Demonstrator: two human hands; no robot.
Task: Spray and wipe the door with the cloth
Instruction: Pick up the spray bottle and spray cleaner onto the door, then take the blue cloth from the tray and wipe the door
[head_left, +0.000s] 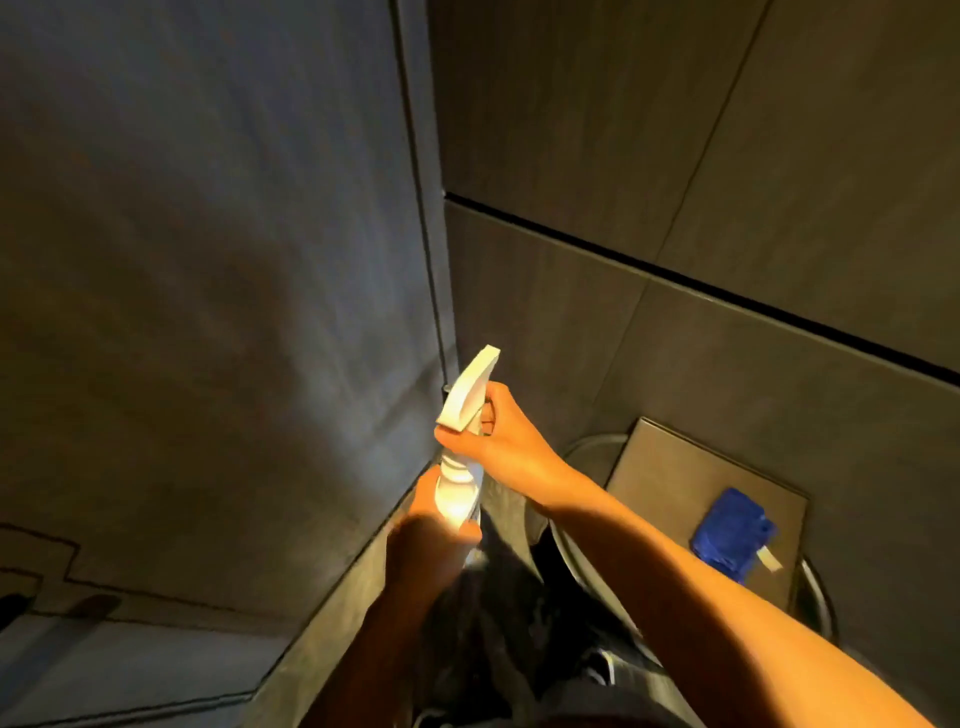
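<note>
A white spray bottle (460, 452) is held upright in front of me, its trigger head pointing up and left toward the dark door (218, 270) that fills the left of the view. My right hand (498, 441) grips the trigger head and neck. My left hand (426, 525) is wrapped around the bottle's body from below, hiding most of it. A folded blue cloth (730, 532) with a white tag lies on a flat dark lid at the right, apart from both hands.
A round metal bin with a flat dark lid (670, 467) stands at the lower right against the grey tiled wall (727, 208). The door's edge and frame (423, 208) run vertically at the centre. My dark trousers and shoes show below.
</note>
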